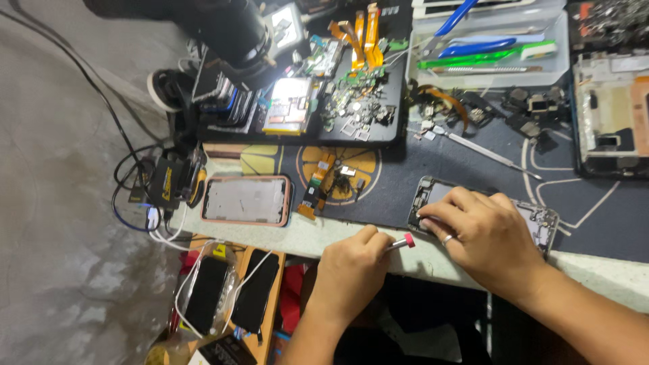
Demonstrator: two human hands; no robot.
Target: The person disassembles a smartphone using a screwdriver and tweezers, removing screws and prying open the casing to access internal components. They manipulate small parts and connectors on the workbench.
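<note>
My left hand (pixel 351 270) is at the table's front edge, closed around a small screwdriver with a pink cap (pixel 404 242); the cap points right, toward my other hand. My right hand (pixel 483 233), with a ring on one finger, lies over an opened phone (pixel 427 196) on the dark work mat (pixel 473 169). Its fingertips press on the phone's left end. The hand covers the phone's middle, and the phone's right end (pixel 544 223) shows past the knuckles.
A pink-edged phone frame (pixel 247 200) lies left of my hands. Behind it are a microscope (pixel 236 34), a lit circuit board (pixel 291 101) and a tray of small parts (pixel 358 101). A clear tool box (pixel 490 51) and another opened phone (pixel 612 115) stand at the back right. Two dark phones (pixel 230 294) lie below the table.
</note>
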